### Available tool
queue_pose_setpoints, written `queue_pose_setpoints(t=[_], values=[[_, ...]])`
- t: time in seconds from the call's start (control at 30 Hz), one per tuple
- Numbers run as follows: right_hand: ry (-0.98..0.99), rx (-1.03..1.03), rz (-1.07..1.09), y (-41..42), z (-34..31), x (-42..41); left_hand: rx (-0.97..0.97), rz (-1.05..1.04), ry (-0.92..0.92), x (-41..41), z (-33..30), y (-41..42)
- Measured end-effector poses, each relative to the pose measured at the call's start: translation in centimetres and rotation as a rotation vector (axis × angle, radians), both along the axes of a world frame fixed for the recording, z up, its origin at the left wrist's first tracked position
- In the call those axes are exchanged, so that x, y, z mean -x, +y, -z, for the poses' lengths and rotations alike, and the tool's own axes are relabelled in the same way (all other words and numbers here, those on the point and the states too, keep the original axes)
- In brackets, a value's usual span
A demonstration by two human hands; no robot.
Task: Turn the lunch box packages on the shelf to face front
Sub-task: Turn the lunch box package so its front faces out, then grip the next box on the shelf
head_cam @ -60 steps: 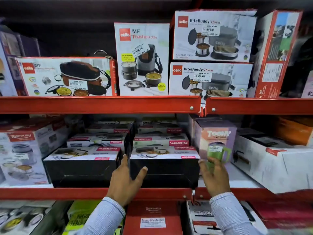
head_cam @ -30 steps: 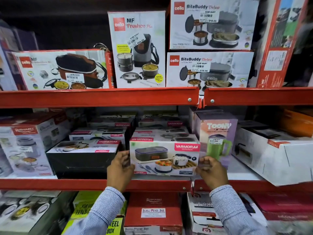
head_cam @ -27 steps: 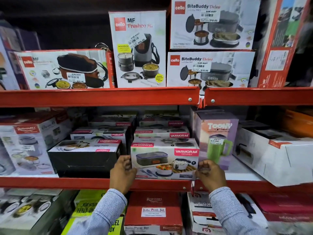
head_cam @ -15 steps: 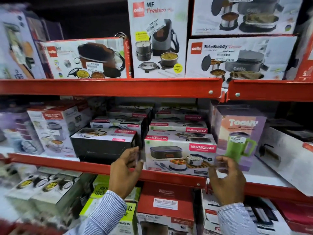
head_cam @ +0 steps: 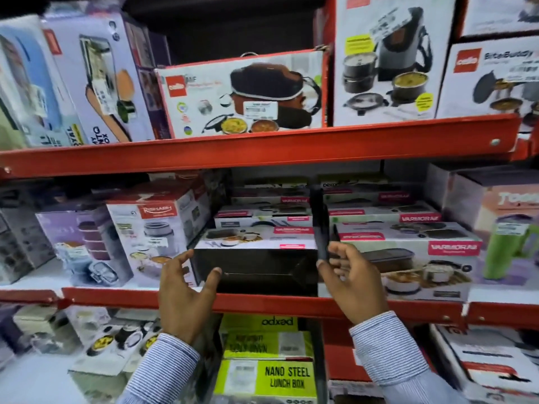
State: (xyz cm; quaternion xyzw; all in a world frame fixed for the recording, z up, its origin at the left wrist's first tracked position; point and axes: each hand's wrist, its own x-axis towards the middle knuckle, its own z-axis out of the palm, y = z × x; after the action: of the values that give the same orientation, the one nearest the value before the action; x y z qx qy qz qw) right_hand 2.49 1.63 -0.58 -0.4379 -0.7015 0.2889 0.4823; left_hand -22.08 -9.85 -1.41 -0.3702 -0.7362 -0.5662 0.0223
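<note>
BiteBuddy box (head_cam: 493, 80) and green-mug box (head_cam: 507, 228) cut off at right edge

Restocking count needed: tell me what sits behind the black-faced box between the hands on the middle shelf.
Behind the black-faced box, more Varmora boxes recede in stepped rows, only their printed tops showing. Their fronts and anything deeper are covered. The left hand and right hand flank it.

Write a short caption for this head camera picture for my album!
Both hands, left hand and right hand, reach for a black-fronted lunch box package on the red shelf.
</note>
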Motion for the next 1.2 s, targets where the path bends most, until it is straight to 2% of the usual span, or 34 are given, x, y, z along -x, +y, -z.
queue_pose_setpoints(t=[0.17,0.3,0.4,0.53,0.63,0.8,0.9,1.2], values=[[-0.092,0.063,0.190,0.1,-0.5,4.1,0.114,0.220,-0.213,4.3,0.0,1.2],[-0.092,0.204,0.148,0.9,-1.2,4.9,0.163,0.351,-0.291,5.1,-0.3,2.2],[-0.027,0.234,0.141,0.9,-1.7,4.8,0.073,0.413,-0.345,5.4,-0.6,2.1],[0.137,0.149,0.184,-0.6,-3.1,3.6,-0.080,0.500,-0.432,6.2,-1.8,1.2],[0.225,0.146,0.203,-1.4,-4.1,3.0,-0.205,0.475,-0.515,6.9,-3.0,0.9],[0.229,0.057,0.197,-1.8,-3.9,2.7,-0.246,0.425,-0.380,7.1,-2.4,1.4],[0.121,0.041,0.203,-1.6,-2.5,2.4,-0.195,0.484,-0.378,7.2,-1.0,1.8],[-0.073,0.178,0.242,0.0,2.3,3.8,-0.062,0.321,-0.343,6.3,3.1,3.4]])
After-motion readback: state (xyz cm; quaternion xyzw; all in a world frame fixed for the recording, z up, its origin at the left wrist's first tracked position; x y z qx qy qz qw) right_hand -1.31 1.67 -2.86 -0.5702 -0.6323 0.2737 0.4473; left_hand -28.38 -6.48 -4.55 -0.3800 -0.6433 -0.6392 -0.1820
